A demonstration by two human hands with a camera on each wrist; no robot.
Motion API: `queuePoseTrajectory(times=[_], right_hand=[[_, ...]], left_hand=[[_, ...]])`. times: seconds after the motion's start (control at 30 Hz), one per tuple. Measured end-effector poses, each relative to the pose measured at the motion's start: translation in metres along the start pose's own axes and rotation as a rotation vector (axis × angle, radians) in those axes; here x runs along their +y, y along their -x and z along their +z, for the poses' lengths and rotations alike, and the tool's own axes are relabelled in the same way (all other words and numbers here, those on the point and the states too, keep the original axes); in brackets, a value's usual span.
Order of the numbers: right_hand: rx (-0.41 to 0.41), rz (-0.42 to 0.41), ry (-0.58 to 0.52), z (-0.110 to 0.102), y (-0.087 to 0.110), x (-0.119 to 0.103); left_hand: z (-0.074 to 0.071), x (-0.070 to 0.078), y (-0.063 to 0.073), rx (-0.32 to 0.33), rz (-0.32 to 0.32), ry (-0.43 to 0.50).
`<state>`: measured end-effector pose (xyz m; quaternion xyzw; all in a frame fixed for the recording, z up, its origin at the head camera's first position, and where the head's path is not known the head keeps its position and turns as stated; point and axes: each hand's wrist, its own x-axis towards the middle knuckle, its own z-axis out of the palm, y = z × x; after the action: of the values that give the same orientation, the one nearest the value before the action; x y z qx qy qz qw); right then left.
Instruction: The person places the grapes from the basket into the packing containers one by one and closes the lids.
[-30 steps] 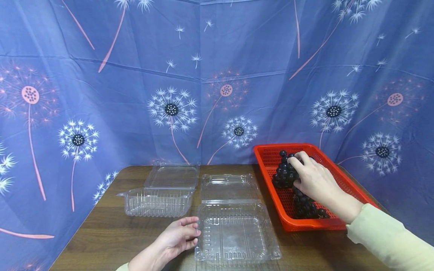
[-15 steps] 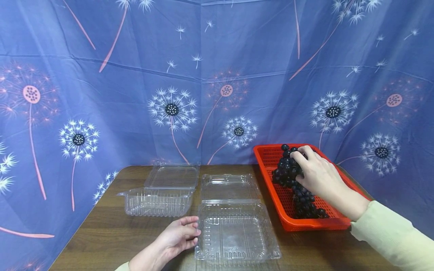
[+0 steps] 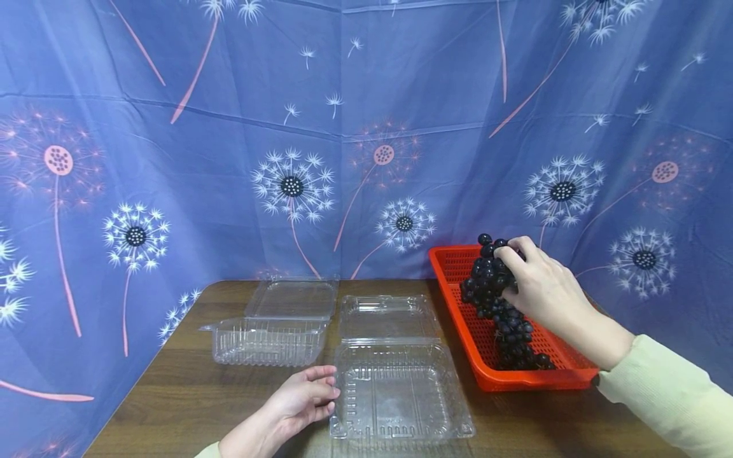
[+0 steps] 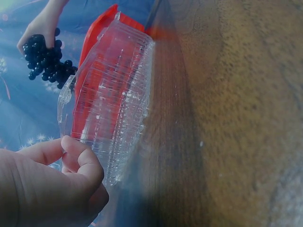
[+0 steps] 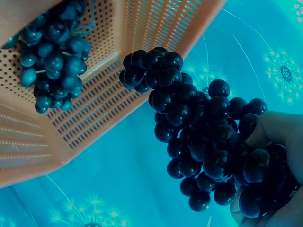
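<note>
My right hand (image 3: 541, 280) grips a bunch of dark grapes (image 3: 487, 280) and holds it up over the red plastic basket (image 3: 532, 381). In the right wrist view the thumb and fingers curl round one end of this bunch (image 5: 203, 137), and the rest hangs past the basket's rim. More dark grapes (image 3: 512, 353) lie inside the basket. At the front, my left hand (image 3: 300, 404) pinches the left rim of an opened clear plastic clamshell container (image 3: 395, 397) between thumb and fingers. The left wrist view has this hand (image 4: 52, 184) at the container's near edge.
A second opened clear clamshell (image 3: 266, 343) stands further left, its lid folded back. Both containers and the basket rest on a brown wooden table (image 3: 166, 394). Behind hangs a blue cloth (image 3: 355, 83) with a dandelion print.
My right hand has risen and shifted slightly right, lifting the bunch of grapes up in the basket. My left hand and the containers have stayed put.
</note>
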<state>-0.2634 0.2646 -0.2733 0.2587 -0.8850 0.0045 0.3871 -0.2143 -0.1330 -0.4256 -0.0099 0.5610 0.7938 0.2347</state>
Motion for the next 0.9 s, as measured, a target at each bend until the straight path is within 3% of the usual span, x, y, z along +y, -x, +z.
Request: queuePoseTrajectory(times=[0.53,0.9], right_hand=[[0.060,-0.057,0.038,-0.017,-0.015,-0.010],[0.126,-0.079,-0.002,-0.026,-0.020,-0.017]], left_hand=[[0.000,-0.001,-0.001,0.005,0.000,0.001],[0.001,0.000,0.000,-0.001,0.001,0.005]])
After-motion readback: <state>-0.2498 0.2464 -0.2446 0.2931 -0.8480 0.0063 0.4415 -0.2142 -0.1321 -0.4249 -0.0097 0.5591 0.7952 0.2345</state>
